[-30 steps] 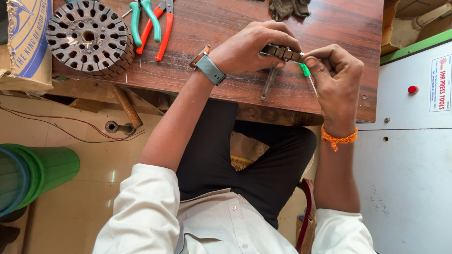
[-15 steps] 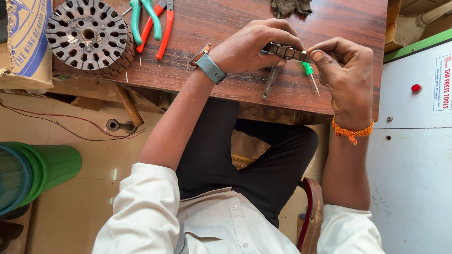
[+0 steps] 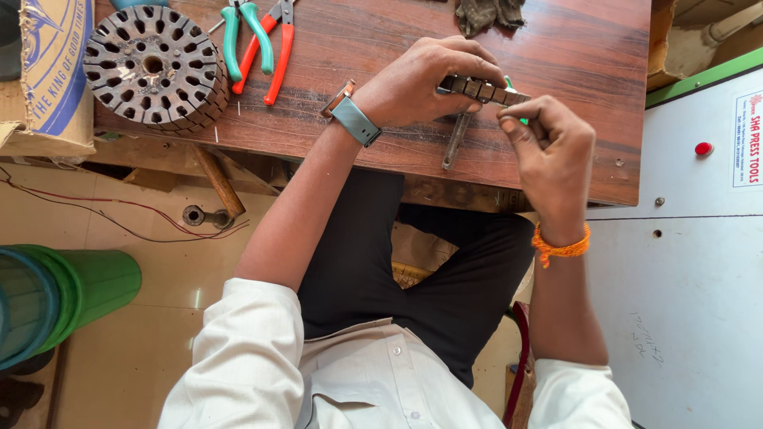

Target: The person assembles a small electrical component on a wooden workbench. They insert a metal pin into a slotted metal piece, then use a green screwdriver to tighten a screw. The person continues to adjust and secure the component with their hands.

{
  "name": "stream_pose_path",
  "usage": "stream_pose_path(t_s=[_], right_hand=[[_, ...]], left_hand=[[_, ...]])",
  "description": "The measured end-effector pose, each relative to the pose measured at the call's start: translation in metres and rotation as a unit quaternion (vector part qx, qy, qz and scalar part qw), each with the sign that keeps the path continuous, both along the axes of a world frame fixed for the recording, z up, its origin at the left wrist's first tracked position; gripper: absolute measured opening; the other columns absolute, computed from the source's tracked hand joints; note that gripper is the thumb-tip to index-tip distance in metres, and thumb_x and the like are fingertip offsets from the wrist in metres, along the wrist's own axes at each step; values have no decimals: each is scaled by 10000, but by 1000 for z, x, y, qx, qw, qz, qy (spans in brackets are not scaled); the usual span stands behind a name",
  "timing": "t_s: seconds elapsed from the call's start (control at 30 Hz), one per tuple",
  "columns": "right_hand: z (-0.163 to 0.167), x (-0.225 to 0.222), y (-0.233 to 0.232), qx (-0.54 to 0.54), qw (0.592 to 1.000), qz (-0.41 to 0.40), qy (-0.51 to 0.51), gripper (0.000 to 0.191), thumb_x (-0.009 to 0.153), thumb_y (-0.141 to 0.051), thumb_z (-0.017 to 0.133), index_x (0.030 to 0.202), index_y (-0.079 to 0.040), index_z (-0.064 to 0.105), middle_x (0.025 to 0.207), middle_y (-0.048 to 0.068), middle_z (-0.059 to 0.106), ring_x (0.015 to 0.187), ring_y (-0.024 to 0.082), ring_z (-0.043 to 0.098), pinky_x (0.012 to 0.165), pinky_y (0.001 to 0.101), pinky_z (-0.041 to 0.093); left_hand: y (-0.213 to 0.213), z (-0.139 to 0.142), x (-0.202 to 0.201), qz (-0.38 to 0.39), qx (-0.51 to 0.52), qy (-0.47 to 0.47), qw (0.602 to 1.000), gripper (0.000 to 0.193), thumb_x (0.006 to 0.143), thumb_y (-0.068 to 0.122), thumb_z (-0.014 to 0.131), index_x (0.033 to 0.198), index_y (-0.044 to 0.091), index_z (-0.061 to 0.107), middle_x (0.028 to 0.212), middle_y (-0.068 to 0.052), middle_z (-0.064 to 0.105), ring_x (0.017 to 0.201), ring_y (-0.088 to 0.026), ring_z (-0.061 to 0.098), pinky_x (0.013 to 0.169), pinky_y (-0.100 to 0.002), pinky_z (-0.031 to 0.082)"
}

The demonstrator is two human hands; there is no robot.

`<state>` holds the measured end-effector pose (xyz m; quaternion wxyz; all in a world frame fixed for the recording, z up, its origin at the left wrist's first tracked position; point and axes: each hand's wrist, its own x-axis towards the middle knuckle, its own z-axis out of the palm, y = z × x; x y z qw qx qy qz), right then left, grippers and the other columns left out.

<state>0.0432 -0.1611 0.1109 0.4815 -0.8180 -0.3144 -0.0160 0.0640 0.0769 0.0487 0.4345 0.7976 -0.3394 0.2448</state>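
- White shirt sleeves (image 3: 246, 349) and dark trousers (image 3: 413, 278): seen nearest the camera, below the worktop edge.
- Orange thread band (image 3: 561, 246): worn on the right wrist.
- Right hand (image 3: 552, 159): closed in a pinch at the right end of the slotted metal piece, with a small green item (image 3: 515, 86) partly hidden behind its fingertips.
- Grey watch (image 3: 350, 115): worn on the left wrist, resting over the worktop.
- Left hand (image 3: 421, 83): closed around the slotted metal piece, gripping it from the left.
- Slotted metal piece (image 3: 481, 89): a short dark segmented bar, held between both hands just above the wooden worktop (image 3: 350, 48), near its front right part.
- Thin metal tool (image 3: 455, 141): laid on the worktop just under the held piece.
- Round slotted metal core (image 3: 155, 67): set at the left end of the worktop, well apart from the hands.
- Green-handled pliers (image 3: 242, 36) and red-handled pliers (image 3: 274, 48): laid side by side just right of the core.
- Dark cloth (image 3: 489, 14): crumpled at the far edge.
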Motion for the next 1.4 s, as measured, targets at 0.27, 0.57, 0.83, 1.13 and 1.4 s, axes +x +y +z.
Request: stream_pose_path(t_s=[0.27, 0.57, 0.83, 1.13, 1.4], right_hand=[[-36, -4, 2, -72, 991, -29, -113, 38, 987, 18, 740, 997, -19, 739, 737, 57, 676, 577, 92, 525, 550, 289, 374], [-59, -2, 2, -62, 973, 26, -219, 102, 943, 35, 707, 1027, -21, 723, 891, 139, 709, 765, 292, 698, 703, 386, 542], [-30, -30, -23, -91, 976, 77, -180, 116, 929, -11, 764, 1040, -21, 733, 969, 122, 744, 826, 259, 737, 730, 334, 579], [17, 9, -7, -99, 967, 66, -226, 48, 1024, 8, 774, 1023, -18, 734, 804, 73, 695, 650, 112, 626, 584, 271, 445], [25, 42, 24, -66, 977, 44, -198, 59, 1029, 13, 796, 1015, 7, 739, 661, 16, 512, 586, 86, 427, 549, 288, 314]], left_hand=[[0, -4, -2, 11, 4, -1, 1000, 426, 882, 136, 862, 1286, 109, 728, 1236, -86, 709, 1107, -286, 695, 953, -403, 583], [-6, -1, -28, 114, 70, -115, 984, 484, 910, 133, 820, 1373, 123, 683, 1379, -50, 584, 1278, -285, 514, 1098, -420, 484], [-25, -19, -73, 215, 221, -166, 937, 401, 818, 272, 823, 1202, 174, 759, 1348, 38, 634, 1266, -213, 503, 1092, -393, 416], [-57, -34, -75, 240, -200, 41, 949, 127, 923, 184, 818, 983, 88, 759, 962, -12, 750, 763, -116, 713, 641, -271, 558], [-73, -33, -68, 228, -391, 188, 872, 161, 934, 181, 790, 952, 26, 751, 763, 27, 728, 661, 1, 649, 560, -197, 492]])
